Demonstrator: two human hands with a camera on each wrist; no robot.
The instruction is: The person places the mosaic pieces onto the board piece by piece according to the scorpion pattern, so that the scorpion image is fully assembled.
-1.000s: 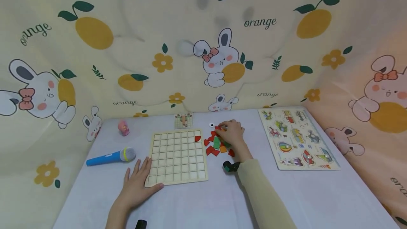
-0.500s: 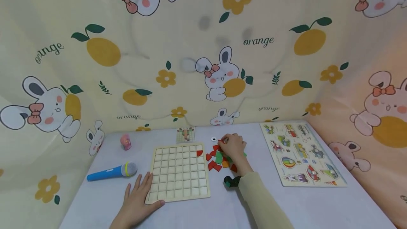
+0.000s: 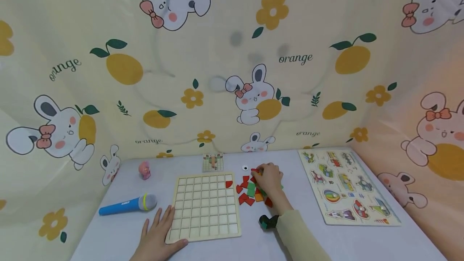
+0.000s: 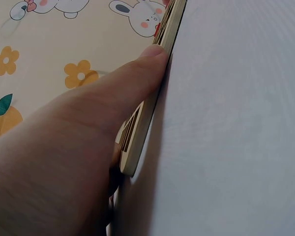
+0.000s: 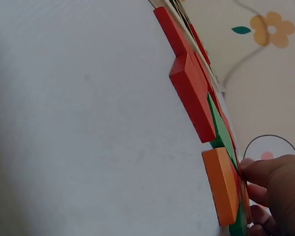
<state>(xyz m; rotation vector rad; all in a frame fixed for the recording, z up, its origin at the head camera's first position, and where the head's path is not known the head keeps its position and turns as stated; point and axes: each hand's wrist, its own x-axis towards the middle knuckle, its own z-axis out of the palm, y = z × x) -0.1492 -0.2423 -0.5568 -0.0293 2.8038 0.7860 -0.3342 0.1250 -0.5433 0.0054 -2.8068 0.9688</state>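
Observation:
My left hand (image 3: 157, 228) rests against the near-left corner of a pale wooden grid board (image 3: 177, 208), fingers extended along its left side. In the left wrist view, the thumb (image 4: 142, 73) touches the board's edge. A red quarter-round piece (image 3: 229, 184) sits in one upper-right cell. To the board's right, my right hand (image 3: 270, 178) reaches into loose pieces with bent fingers. Its fingertips are at a red piece (image 3: 255, 170); I cannot tell whether they pinch it. Nearby are a green square (image 3: 251, 189) and an orange block (image 5: 220, 187). The hand hides part of the pile.
A small pattern card (image 3: 213, 162) lies behind the board, with a white round eye piece (image 3: 245, 168) to its right. A blue toy microphone (image 3: 123, 206) and pink figurine (image 3: 144, 170) are at left. A picture puzzle board (image 3: 344, 188) lies at right.
The head view has tilted upward, so the table sits lower in the frame. My right hand stays over the pile, its fingers shifting slightly. My left hand keeps its place on the board.

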